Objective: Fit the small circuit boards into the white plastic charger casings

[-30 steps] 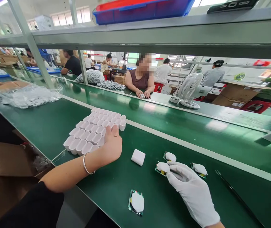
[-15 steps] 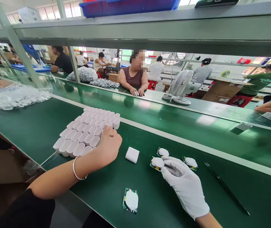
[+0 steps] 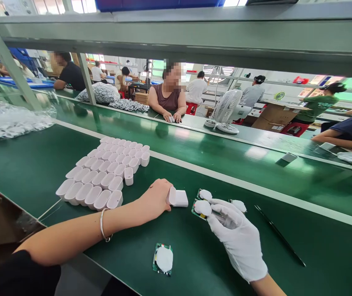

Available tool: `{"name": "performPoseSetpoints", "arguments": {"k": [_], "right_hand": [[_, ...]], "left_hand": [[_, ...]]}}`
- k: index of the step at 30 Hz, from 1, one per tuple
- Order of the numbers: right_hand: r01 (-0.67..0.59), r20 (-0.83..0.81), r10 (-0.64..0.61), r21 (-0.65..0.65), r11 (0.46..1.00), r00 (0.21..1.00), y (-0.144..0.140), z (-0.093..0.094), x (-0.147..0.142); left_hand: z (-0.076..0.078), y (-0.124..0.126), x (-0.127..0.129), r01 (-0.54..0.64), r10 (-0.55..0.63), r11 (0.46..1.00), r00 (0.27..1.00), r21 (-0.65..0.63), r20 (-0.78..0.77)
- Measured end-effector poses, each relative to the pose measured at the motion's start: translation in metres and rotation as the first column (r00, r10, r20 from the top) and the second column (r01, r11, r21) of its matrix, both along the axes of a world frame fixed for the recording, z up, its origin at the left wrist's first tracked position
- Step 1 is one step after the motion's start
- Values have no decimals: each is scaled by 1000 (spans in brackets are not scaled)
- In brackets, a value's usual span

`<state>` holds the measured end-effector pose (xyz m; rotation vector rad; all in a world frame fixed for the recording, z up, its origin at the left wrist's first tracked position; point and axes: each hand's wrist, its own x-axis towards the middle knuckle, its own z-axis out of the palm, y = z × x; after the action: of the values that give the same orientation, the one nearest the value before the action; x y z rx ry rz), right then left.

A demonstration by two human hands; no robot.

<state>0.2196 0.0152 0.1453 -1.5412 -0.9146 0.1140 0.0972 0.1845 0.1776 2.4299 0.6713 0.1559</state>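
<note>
My bare left hand (image 3: 155, 198), with a bracelet on the wrist, grips a small white plastic shell (image 3: 171, 195) and holds it against a white square block (image 3: 181, 199) on the green belt. My white-gloved right hand (image 3: 236, 236) pinches a small circuit board with a white pad (image 3: 201, 208). Two similar boards (image 3: 205, 194) (image 3: 238, 205) lie just beyond the glove. Another one (image 3: 163, 259) lies near the front edge. Left of my left hand stand rows of open white shells (image 3: 100, 174), with one shell (image 3: 128, 176) standing apart from them.
A thin black tool (image 3: 279, 235) lies right of the glove. A clear bag of parts (image 3: 9, 121) sits at far left. Across the belt a person (image 3: 168, 96) rests both hands on the table, beside a white fan (image 3: 225, 111). A grey shelf (image 3: 194, 33) hangs overhead.
My left hand left the shell rows and moved right to the white block, carrying one shell. The right hand stayed on the board. The view shifted slightly right.
</note>
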Motion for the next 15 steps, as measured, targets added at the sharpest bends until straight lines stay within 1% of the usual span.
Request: {"name": "performPoseSetpoints", "arguments": {"k": [2,4,6,8,11,15], "right_hand": [[-18,148,7,67,998,989,-3,1,-2],[-53,305,20,100,994,952,-7,3,-6],[-65,444,17,93,994,896,-10,5,-10],[-35,571,-14,74,997,821,-12,8,-13],[20,701,-55,57,998,711,-12,11,-16],[69,768,-75,41,997,636,-11,12,-16]], "left_hand": [[-3,-7,-4,48,-51,999,992,24,118],[-6,-15,-8,128,-132,991,957,31,257],[-11,-21,-10,215,-206,977,916,13,343],[-16,-25,-10,272,-249,962,886,-5,392],[-23,-28,-9,279,-254,960,862,7,438],[-28,-29,-9,261,-251,964,851,44,461]]}}
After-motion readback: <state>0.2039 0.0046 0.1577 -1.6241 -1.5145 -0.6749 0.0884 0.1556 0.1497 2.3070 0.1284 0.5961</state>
